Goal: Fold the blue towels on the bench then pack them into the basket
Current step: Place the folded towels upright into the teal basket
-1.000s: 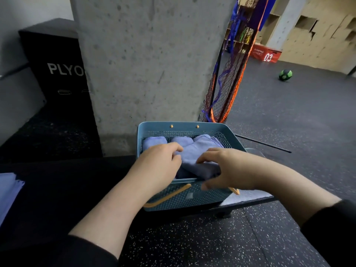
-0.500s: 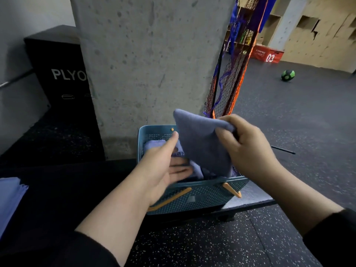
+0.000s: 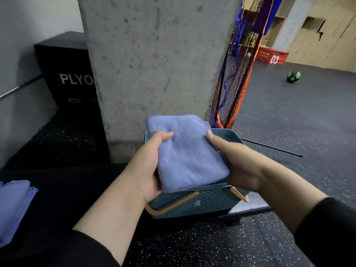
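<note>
A folded blue towel (image 3: 186, 151) is held flat above the teal basket (image 3: 194, 205), hiding most of the basket's inside. My left hand (image 3: 148, 166) grips the towel's left edge, thumb on top. My right hand (image 3: 237, 162) holds its right edge, thumb on top and fingers beneath. The basket stands at the right end of the black bench (image 3: 63, 199), with an orange handle hanging down its front wall. More blue towels (image 3: 13, 211) lie stacked at the bench's far left.
A concrete pillar (image 3: 154, 60) rises right behind the basket. A black plyo box (image 3: 67, 74) stands at the back left. A net on poles (image 3: 237, 74) leans to the pillar's right. A green ball (image 3: 293, 76) and a red box (image 3: 272, 57) sit far off on the floor.
A towel was lifted out of the basket by my right hand. My left hand then came up from the basket and took its left edge, so both hands now hold it flat.
</note>
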The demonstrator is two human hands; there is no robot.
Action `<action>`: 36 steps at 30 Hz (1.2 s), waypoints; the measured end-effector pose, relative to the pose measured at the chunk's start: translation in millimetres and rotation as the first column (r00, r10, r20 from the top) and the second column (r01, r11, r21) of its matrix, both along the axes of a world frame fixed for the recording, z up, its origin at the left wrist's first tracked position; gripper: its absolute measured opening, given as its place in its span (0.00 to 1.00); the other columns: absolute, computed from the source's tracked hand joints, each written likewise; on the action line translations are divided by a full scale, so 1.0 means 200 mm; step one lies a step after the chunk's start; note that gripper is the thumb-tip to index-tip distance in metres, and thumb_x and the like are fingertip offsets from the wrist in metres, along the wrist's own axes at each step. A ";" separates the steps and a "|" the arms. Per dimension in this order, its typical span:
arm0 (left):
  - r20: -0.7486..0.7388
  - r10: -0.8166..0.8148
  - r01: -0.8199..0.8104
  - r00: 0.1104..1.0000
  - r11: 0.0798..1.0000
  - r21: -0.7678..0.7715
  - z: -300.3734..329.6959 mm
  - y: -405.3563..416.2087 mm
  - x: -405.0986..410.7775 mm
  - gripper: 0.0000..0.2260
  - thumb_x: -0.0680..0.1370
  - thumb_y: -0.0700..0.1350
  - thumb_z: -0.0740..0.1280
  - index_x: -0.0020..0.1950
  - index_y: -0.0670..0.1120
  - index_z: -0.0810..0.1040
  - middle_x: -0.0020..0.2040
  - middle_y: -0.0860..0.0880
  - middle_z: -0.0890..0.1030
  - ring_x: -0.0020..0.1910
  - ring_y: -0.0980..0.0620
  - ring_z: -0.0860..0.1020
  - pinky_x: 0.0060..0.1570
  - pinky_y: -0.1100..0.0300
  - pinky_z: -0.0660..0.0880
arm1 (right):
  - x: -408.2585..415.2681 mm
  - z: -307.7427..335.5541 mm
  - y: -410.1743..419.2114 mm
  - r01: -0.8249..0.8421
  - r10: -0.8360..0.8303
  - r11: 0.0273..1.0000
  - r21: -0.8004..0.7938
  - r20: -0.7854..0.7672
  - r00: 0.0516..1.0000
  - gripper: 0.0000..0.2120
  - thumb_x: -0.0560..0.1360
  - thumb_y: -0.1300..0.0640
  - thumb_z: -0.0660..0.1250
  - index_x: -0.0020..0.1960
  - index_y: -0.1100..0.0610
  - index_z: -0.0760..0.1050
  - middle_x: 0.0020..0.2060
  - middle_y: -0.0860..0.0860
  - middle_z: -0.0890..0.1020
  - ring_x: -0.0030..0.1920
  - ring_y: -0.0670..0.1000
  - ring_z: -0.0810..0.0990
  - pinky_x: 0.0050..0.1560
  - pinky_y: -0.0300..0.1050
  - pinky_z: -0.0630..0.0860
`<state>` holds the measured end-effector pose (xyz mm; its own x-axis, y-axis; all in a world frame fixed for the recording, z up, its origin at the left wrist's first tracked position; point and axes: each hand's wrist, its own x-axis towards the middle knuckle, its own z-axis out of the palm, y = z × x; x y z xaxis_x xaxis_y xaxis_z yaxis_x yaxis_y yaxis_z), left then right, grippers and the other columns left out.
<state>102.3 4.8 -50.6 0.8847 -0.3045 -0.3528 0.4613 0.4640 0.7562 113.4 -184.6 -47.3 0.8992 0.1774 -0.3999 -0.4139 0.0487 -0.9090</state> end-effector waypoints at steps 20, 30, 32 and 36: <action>0.192 0.239 -0.286 0.952 0.917 0.277 -0.17 -0.09 0.12 0.49 0.57 0.87 0.54 0.60 0.54 0.83 0.56 0.48 0.86 0.58 0.46 0.83 0.64 0.43 0.76 | -0.03 -0.08 0.31 0.130 0.040 0.931 -0.342 0.447 0.894 0.26 0.77 0.35 0.61 0.53 0.57 0.80 0.47 0.58 0.85 0.51 0.56 0.85 0.59 0.60 0.78; 0.230 0.235 -0.268 0.945 0.955 0.127 -0.14 -0.03 0.14 0.15 0.85 0.54 0.59 0.58 0.46 0.80 0.57 0.48 0.84 0.54 0.54 0.83 0.58 0.54 0.79 | 0.02 -0.07 0.17 0.219 -0.197 0.974 -0.054 0.270 0.943 0.09 0.80 0.56 0.67 0.56 0.60 0.80 0.49 0.58 0.86 0.50 0.59 0.86 0.50 0.60 0.83; 0.308 0.192 -0.279 0.932 0.923 0.267 -0.14 -0.02 0.15 0.09 0.83 0.49 0.65 0.60 0.47 0.81 0.54 0.49 0.85 0.54 0.51 0.84 0.56 0.51 0.80 | 0.01 -0.06 0.13 0.116 -0.109 0.993 -0.015 0.247 0.963 0.10 0.82 0.59 0.64 0.60 0.61 0.79 0.53 0.59 0.85 0.53 0.59 0.85 0.50 0.56 0.83; 0.394 0.131 -0.279 0.910 0.895 0.347 -0.14 -0.04 0.13 0.06 0.79 0.45 0.71 0.56 0.48 0.82 0.48 0.49 0.87 0.49 0.51 0.86 0.49 0.53 0.82 | 0.01 -0.08 0.10 0.055 -0.023 0.994 -0.097 0.304 0.952 0.11 0.82 0.57 0.65 0.62 0.55 0.79 0.55 0.56 0.85 0.57 0.59 0.83 0.53 0.60 0.77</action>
<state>127.8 -3.7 -77.8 0.9983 -0.0065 -0.0578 0.0581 0.1540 0.9864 116.0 -163.7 -62.8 0.9861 0.1120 -0.1225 -0.1185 -0.0417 -0.9921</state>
